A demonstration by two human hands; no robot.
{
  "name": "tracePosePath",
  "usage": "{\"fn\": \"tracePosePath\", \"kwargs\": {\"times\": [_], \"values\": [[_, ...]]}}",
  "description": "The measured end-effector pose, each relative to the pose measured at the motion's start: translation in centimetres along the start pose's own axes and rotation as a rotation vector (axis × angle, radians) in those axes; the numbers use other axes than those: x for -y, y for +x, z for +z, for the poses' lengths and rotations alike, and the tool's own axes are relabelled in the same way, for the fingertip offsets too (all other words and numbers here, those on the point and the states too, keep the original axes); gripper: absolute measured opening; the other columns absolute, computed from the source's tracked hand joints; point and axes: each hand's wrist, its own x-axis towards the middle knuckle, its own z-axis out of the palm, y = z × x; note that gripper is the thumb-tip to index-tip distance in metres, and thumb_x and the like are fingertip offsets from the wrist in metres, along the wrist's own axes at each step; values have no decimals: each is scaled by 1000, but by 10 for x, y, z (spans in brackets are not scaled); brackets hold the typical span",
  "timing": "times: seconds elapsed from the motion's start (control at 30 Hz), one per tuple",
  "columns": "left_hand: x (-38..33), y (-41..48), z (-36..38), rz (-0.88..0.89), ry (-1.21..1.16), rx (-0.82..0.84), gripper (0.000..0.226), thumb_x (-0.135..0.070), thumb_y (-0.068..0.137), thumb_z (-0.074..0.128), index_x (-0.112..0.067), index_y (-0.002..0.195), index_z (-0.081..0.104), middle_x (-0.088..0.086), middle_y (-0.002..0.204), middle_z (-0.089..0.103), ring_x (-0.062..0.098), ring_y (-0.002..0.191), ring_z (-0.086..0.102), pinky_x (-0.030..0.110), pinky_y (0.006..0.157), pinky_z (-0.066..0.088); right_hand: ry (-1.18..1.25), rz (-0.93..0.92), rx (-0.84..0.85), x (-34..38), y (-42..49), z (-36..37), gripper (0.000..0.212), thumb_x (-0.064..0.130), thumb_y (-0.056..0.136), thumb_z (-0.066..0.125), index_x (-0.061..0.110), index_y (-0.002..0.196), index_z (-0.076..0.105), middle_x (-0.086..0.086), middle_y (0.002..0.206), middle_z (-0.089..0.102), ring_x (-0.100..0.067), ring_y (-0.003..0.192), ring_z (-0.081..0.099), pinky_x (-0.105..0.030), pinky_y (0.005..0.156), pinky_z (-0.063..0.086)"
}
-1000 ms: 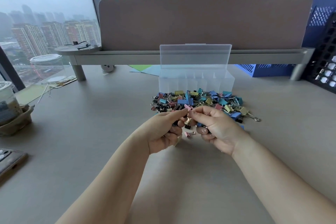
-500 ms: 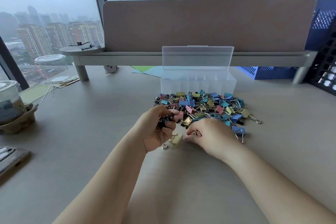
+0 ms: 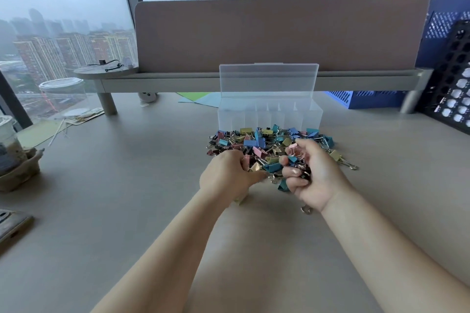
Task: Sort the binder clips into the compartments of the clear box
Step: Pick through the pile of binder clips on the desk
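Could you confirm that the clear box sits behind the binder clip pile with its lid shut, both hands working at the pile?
Not quite: the head view shows the lid of the clear box open and upright. It does sit behind the binder clip pile, left hand and right hand at it.

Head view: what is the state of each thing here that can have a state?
clear box: stands behind the pile, compartments look empty.
lid: open, upright.
binder clips: loose mixed pile on the table, unsorted.
right hand: fingers curled round several clips.
left hand: fingers curled at the pile's near edge; its hold is hidden.
plastic cup: lid on.
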Motion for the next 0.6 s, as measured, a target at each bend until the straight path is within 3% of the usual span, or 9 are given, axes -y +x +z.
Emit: {"fn": "tracePosePath", "kwargs": {"times": [0.1, 0.27, 0.5, 0.6], "values": [[-2, 1, 3, -4, 142, 7, 49, -52, 69, 75, -22, 65, 37, -8, 68, 45, 17, 70, 45, 26, 49, 27, 47, -14, 0, 2, -1, -3, 31, 33, 94, 47, 12, 73, 53, -6, 59, 54, -8, 35, 35, -9, 30, 19], [-4, 1, 12, -31, 199, -25, 39, -50, 71, 74, -20, 79, 49, -5, 85, 57, 21, 84, 56, 28, 62, 41, -58, -64, -13, 1, 1, -3, 32, 39, 93, 53, 13, 75, 55, -3, 57, 55, -6, 34, 33, -10, 30, 18], [-4, 3, 16, 4, 193, -50, 23, -32, 78, 67, -23, 72, 47, -6, 82, 55, 21, 83, 54, 26, 62, 39, -120, -92, -41, 0, 5, -6, 30, 36, 93, 55, 12, 75, 54, -2, 59, 52, -5, 34, 32, -12, 28, 17], [-1, 4, 15, -13, 153, -58, 31, -38, 75, 70, -22, 69, 44, -7, 82, 58, 20, 82, 56, 27, 61, 39, -138, -88, -45, -1, 6, -6, 30, 35, 94, 55, 12, 75, 54, -2, 59, 53, -5, 34, 32, -11, 28, 17]]}}
